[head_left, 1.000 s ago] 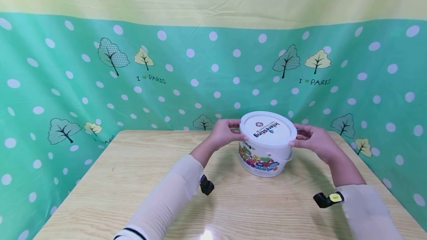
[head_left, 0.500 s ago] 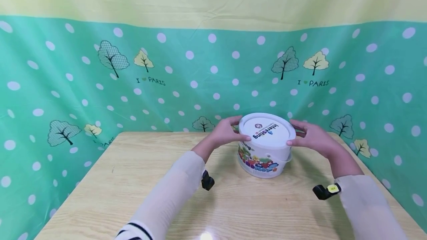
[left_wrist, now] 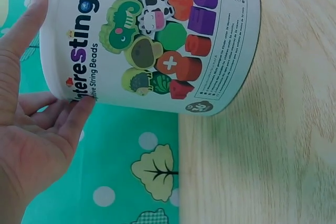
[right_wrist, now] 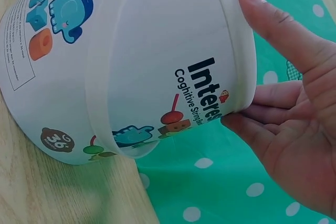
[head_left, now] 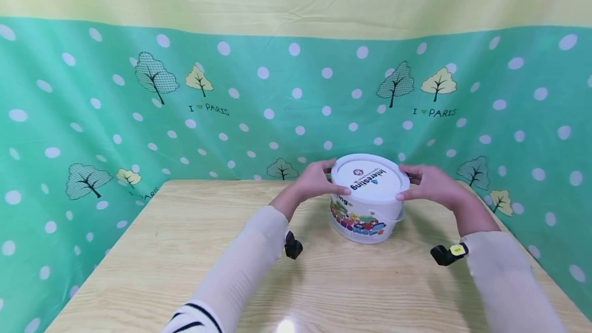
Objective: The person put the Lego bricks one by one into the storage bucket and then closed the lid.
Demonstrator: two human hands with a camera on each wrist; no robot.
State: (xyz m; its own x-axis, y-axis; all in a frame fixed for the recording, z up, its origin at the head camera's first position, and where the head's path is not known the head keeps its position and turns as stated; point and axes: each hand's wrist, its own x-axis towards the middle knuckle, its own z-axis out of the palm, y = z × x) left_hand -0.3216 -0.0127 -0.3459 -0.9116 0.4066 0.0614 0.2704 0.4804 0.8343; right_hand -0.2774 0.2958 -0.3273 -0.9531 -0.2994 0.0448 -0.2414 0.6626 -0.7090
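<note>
A white toy bucket (head_left: pixel 342 224) with a round white lid (head_left: pixel 390 179) on top stands upright on the table. Colourful bead pictures and the word "Interesting" are printed on its wall. At the lid's left rim, my left hand (head_left: pixel 312 181) grips with the thumb over the edge and the fingers behind. Opposite it, my right hand (head_left: pixel 432 185) holds the right rim, thumb at the front. Both wrist views show fingertips right under the lid's edge, at the bucket wall (left_wrist: pixel 173 95). A thin pale handle (right_wrist: pixel 142 153) hangs down the bucket's right side.
The wooden table (head_left: pixel 208 240) reaches back to a green and yellow curtain (head_left: pixel 250 86) with dots and trees, close behind the bucket. A small black camera sits on each wrist, the left camera (head_left: pixel 292 245) and the right camera (head_left: pixel 446 255).
My left thumb has slid further onto the lid, and the left forearm has shifted slightly right. The right hand has moved slightly inward. The bucket stays in nearly the same place, lid on.
</note>
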